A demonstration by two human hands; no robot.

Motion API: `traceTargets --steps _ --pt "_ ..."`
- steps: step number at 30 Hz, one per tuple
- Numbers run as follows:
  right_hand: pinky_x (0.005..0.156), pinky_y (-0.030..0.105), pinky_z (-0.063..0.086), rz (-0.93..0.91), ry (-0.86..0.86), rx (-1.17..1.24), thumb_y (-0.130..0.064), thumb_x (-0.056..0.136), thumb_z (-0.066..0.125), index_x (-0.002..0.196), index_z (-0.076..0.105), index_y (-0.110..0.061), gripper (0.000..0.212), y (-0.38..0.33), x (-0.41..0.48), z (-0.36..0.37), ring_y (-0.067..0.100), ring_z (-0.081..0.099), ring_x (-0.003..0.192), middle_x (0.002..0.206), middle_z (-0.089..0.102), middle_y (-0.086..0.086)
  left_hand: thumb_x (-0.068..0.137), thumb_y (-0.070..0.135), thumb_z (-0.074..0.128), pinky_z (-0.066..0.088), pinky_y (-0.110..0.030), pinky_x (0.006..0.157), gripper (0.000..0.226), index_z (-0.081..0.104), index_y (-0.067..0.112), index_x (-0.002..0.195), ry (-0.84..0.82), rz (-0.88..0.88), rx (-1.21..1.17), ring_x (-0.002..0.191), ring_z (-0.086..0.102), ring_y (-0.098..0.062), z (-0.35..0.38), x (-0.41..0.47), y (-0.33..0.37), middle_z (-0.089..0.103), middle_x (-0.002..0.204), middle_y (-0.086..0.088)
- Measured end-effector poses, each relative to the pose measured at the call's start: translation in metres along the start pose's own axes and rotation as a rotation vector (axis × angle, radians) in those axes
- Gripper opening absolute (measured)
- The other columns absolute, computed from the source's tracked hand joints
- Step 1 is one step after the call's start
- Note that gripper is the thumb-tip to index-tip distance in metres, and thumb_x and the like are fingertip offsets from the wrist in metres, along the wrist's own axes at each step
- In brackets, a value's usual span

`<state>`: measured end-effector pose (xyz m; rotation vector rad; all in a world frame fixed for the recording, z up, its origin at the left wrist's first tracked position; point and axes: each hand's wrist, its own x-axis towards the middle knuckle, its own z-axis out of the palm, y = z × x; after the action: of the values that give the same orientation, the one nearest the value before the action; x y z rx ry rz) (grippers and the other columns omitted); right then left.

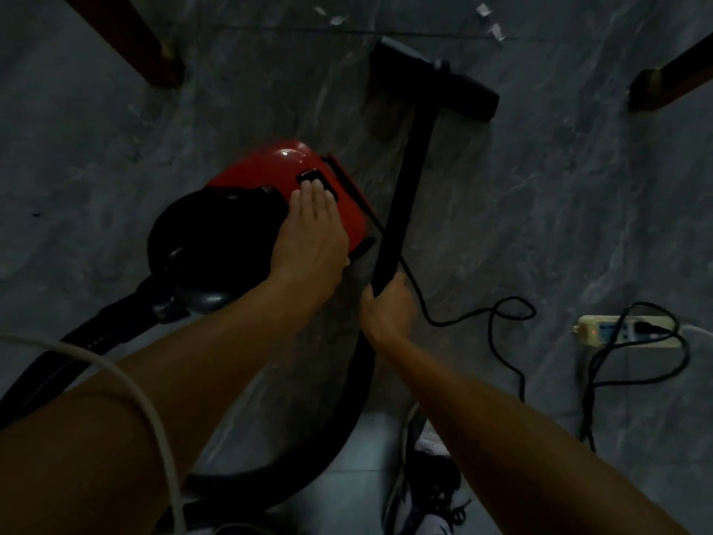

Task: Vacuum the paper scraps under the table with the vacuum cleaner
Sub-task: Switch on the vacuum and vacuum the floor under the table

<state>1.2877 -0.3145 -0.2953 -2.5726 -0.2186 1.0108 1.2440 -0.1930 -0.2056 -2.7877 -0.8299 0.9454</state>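
A red and black vacuum cleaner [277, 175] sits on the grey marble floor. My left hand [310, 233] lies flat on its top, straight fingers pressing a black button [313, 175]. My right hand [387, 307] grips the lower end of the black wand [409, 164], which runs up to the black floor nozzle [434, 77]. Several white paper scraps [494, 30] and paper scraps [333, 17] lie on the floor just beyond the nozzle.
Two brown table legs stand at the upper left [154, 52] and upper right [663, 86]. A black power cord [490, 322] loops to a white power strip [625, 330] at the right. The black hose [347, 418] curves below. My shoe [428, 476] is at the bottom.
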Motion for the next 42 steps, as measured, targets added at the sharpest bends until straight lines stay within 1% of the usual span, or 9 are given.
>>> traceTargets --steps 5,8,11,13,17,21,27,35,42 --pt "0.095 0.038 0.049 -0.097 0.027 0.050 -0.029 0.088 0.056 0.135 0.043 -0.008 0.053 -0.015 -0.002 -0.037 0.029 0.058 0.111 0.123 0.058 0.010 0.095 0.051 0.040 0.011 -0.046 0.119 0.090 0.003 -0.015 0.143 -0.046 -0.096 -0.069 0.145 0.007 -0.043 -0.019 0.025 -0.026 0.007 0.153 -0.035" --pt "0.080 0.044 0.056 -0.096 -0.015 0.118 -0.028 0.089 0.056 0.132 0.038 -0.007 0.052 -0.038 0.005 -0.063 0.027 0.065 0.091 0.103 0.063 0.007 0.091 0.054 0.044 0.013 -0.045 0.118 0.095 0.007 -0.016 0.143 -0.061 -0.132 -0.106 0.144 0.012 -0.043 -0.024 0.038 -0.043 0.012 0.152 -0.035" --pt "0.063 0.037 0.057 -0.137 -0.046 0.214 -0.027 0.089 0.054 0.134 0.032 -0.010 0.053 -0.064 0.012 -0.082 0.016 0.064 0.068 0.081 0.062 -0.002 0.090 0.057 0.043 0.016 -0.045 0.117 0.095 0.010 -0.014 0.144 -0.063 -0.153 -0.120 0.143 0.015 -0.043 -0.027 0.044 -0.052 0.015 0.153 -0.033" --pt "0.057 0.031 0.056 -0.174 -0.079 0.235 -0.030 0.091 0.054 0.132 0.034 -0.017 0.047 -0.074 0.015 -0.090 0.012 0.064 0.065 0.081 0.063 -0.001 0.091 0.057 0.041 0.016 -0.045 0.117 0.094 0.009 -0.013 0.144 -0.062 -0.169 -0.120 0.144 0.015 -0.042 -0.026 0.045 -0.052 0.015 0.153 -0.033" --pt "0.064 0.042 0.059 -0.184 -0.166 0.219 -0.039 0.090 0.049 0.123 0.041 -0.029 0.036 -0.076 0.009 -0.091 0.022 0.067 0.077 0.094 0.066 0.007 0.091 0.056 0.042 0.014 -0.047 0.118 0.094 0.006 -0.013 0.145 -0.095 -0.204 -0.161 0.144 0.013 -0.043 -0.029 0.045 -0.047 0.011 0.154 -0.033" --pt "0.046 0.020 0.042 -0.192 -0.132 0.167 -0.034 0.095 0.050 0.123 0.046 -0.020 0.032 -0.073 0.017 -0.105 0.009 0.060 0.064 0.084 0.062 0.000 0.092 0.054 0.044 0.013 -0.047 0.118 0.094 0.006 -0.013 0.145 -0.098 -0.216 -0.178 0.144 0.011 -0.043 -0.029 0.046 -0.046 0.010 0.154 -0.032" --pt "0.063 0.027 0.050 -0.202 -0.077 0.186 -0.038 0.095 0.051 0.124 0.047 -0.021 0.034 -0.069 0.034 -0.110 0.012 0.061 0.076 0.093 0.062 -0.004 0.093 0.050 0.046 0.010 -0.047 0.118 0.092 0.001 -0.011 0.146 -0.086 -0.261 -0.257 0.146 0.005 -0.042 -0.018 0.049 -0.041 0.004 0.155 -0.030" --pt "0.066 0.035 0.059 -0.234 -0.097 0.330 -0.032 0.092 0.056 0.137 0.033 -0.028 0.050 -0.081 0.044 -0.135 0.012 0.066 0.076 0.094 0.060 -0.016 0.092 0.043 0.052 0.011 -0.048 0.119 0.088 0.006 -0.011 0.146 -0.125 -0.251 -0.340 0.145 0.008 -0.043 -0.030 0.052 -0.044 0.007 0.155 -0.031" --pt "0.067 0.040 0.061 -0.268 -0.095 0.308 -0.035 0.092 0.055 0.140 0.029 -0.034 0.055 -0.090 0.045 -0.155 0.014 0.066 0.079 0.105 0.062 -0.008 0.093 0.038 0.053 0.007 -0.048 0.120 0.088 0.002 -0.009 0.147 -0.107 -0.289 -0.441 0.146 0.000 -0.041 -0.029 0.048 -0.038 0.000 0.156 -0.028"
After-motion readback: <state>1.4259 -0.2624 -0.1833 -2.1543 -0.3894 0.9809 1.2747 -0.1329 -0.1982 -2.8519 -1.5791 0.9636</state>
